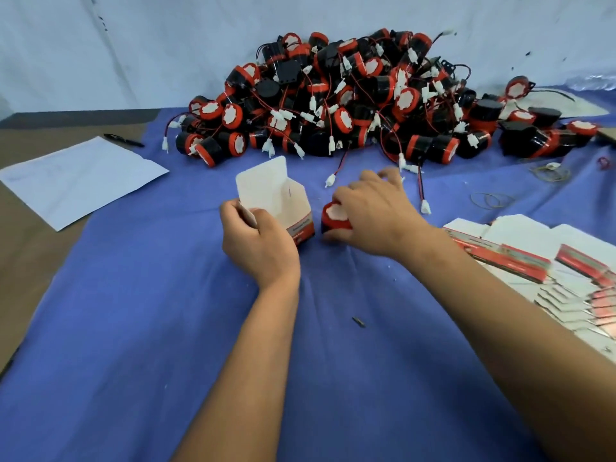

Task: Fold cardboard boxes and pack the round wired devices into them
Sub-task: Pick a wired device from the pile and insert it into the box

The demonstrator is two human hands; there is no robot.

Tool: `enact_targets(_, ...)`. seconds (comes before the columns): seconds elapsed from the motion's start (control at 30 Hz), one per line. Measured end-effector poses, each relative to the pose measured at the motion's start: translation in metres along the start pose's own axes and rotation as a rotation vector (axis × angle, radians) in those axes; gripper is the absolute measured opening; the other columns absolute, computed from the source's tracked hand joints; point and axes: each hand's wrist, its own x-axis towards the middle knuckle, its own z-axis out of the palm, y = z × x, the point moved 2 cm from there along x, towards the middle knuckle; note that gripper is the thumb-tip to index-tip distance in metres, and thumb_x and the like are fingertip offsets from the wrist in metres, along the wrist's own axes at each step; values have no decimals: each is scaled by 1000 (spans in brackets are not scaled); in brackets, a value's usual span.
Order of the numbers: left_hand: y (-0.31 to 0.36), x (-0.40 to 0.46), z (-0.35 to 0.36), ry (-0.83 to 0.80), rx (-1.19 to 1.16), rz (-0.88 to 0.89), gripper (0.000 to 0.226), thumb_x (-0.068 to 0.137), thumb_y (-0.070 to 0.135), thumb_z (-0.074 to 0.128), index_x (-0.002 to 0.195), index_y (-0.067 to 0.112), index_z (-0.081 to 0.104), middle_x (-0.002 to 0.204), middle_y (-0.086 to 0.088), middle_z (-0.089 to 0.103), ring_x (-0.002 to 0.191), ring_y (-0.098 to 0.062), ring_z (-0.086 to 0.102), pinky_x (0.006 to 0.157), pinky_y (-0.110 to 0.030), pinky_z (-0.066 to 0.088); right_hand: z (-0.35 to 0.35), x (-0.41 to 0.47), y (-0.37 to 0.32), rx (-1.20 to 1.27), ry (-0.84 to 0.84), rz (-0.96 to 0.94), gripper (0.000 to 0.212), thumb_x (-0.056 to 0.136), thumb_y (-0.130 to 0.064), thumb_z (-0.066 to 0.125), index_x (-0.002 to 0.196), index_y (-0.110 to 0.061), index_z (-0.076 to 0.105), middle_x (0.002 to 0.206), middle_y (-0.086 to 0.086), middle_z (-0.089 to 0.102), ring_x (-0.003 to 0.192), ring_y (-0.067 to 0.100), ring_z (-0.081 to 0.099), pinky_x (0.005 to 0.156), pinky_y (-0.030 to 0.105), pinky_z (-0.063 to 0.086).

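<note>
Round black-and-red wired device [336, 221], gripped by the right hand [373, 218] beside the open white cardboard box [283, 201] the left hand [258, 241] steadies mid-counter, should enter squarely, wire tucked.

Matt cardboard box [283, 198], wrinkled cloth [133, 328]

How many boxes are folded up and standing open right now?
1. The open box stands on the blue cloth, held by the left hand, beside the round device under the right hand. The flat boxes at right remain unfolded.
</note>
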Motion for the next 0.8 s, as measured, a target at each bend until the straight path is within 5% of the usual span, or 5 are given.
enact_targets(0.13,-1,0,-1,-107,-30,-73,12,94,5,48,83,10,51,71,8,51,65,-8,46,62,-32,37,-4,-53,9,314,-47,52,53,88,-52,71,122,-18,49,115,2,57,111,26,49,85,39,42)
enact_targets(0.27,1,-8,4,-299,-56,-14,17,97,11,51,81,13,51,71,10,53,66,-9,46,63,-32,38,-28,-73,13,717,321,220,44,94,-46,67,122,-20,46,102,-7,59,83,21,58,69,35,43)
enact_targets(0.43,4,-21,13,-601,-5,28,17,96,20,48,91,14,64,81,1,69,79,-20,64,71,-44,55,-64,-57,-29,1118,421,-77,44,92,-27,71,127,-17,46,109,-16,56,99,9,59,82,24,52)
enact_targets(0.6,0,-19,12,-679,-65,-71,24,93,5,53,105,15,71,100,-6,77,99,-29,73,88,-56,59,-46,-46,-35,833,169,59,48,88,-20,76,122,-20,43,112,-9,60,105,23,59,84,46,53)
enact_targets(0.8,3,-20,15,-662,-62,-26,26,110,17,45,99,1,63,96,-17,70,85,-22,60,86,-54,54,-37,-50,-28,381,167,160,48,79,-17,79,122,-21,59,109,-1,52,108,25,37,86,37,47)
